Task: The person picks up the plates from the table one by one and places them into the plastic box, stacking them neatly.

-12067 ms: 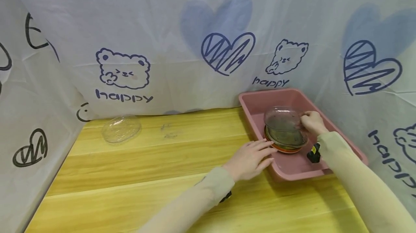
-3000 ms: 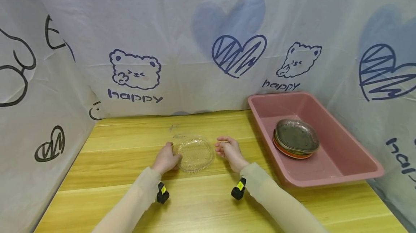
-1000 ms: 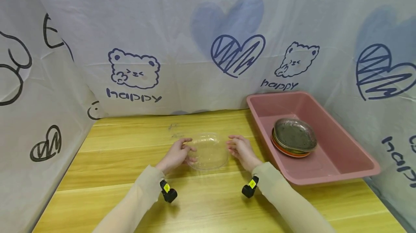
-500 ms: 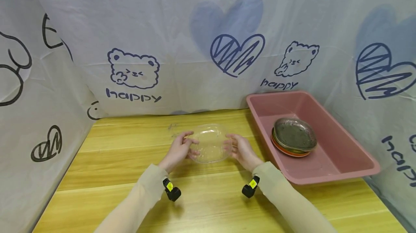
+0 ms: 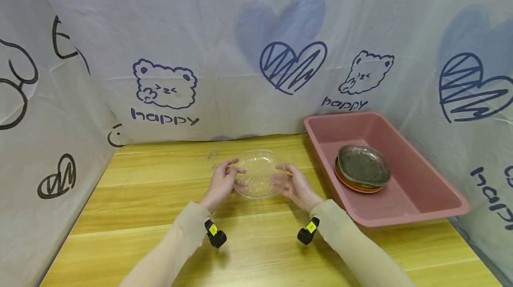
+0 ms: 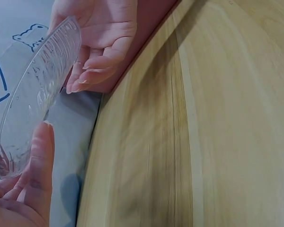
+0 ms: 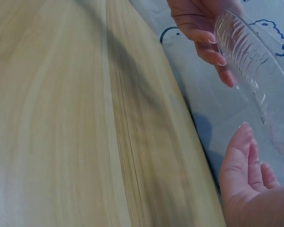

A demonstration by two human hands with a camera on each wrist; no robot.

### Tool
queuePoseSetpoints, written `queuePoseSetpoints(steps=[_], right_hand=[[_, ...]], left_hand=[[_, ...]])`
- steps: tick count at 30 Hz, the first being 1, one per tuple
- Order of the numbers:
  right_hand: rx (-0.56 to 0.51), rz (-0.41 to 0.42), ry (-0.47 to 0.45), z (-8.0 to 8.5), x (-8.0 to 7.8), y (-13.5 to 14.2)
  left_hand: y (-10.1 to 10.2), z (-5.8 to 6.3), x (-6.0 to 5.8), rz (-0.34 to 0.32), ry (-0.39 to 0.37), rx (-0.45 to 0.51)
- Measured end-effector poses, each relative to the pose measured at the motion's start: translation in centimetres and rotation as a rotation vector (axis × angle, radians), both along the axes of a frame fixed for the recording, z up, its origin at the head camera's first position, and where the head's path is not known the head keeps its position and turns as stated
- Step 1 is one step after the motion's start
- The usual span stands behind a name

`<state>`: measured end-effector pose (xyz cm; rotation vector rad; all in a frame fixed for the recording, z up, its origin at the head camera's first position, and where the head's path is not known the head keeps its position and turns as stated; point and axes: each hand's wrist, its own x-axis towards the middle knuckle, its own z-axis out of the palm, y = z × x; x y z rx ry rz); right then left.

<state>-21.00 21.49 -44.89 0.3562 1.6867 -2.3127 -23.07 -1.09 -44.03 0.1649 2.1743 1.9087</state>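
A clear, ribbed, shallow oval plate (image 5: 258, 173) is held up off the table between both hands, its face tilted toward me. My left hand (image 5: 220, 184) grips its left edge; in the left wrist view the plate's (image 6: 38, 94) rim sits between the thumb and fingers. At the right edge my right hand (image 5: 298, 187) holds the plate too, some fingers showing through the clear material. In the right wrist view the right hand (image 7: 251, 184) lies close against the plate's (image 7: 260, 80) lower end, part of its grip hidden.
To the right stands a pink tub (image 5: 433, 198). Inside it is a stack of dishes (image 5: 364, 167), a dark glassy one on top and an orange rim below. A printed cloth (image 5: 228, 95) hangs behind the wooden table (image 5: 256, 242).
Earlier the right hand was at the dish stack in the tub, with the clear plate at the table's back left. The plate has since come to the centre, been raised and tilted.
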Motion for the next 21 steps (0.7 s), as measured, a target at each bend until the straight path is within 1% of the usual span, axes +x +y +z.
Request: queuePoseSetpoints(steps=[2, 7, 14, 21], right_hand=[[-0.008, -0.006, -0.004, 0.0, 0.0, 0.0], [-0.007, 0.010, -0.003, 0.1, 0.1, -0.1], [0.041, 0.036, 0.011, -0.3, 0.0, -0.3], [0.072, 0.020, 0.000, -0.7, 0.1, -0.5]], left_hand=[[0.1, -0.1, 0.0, 0.000, 0.008, 0.000], [0.2, -0.6, 0.0, 0.003, 0.023, 0.002], [0.5, -1.1, 0.1, 0.001, 0.039, 0.000], [1.0, -1.4, 0.5, 0.002, 0.033, 0.033]])
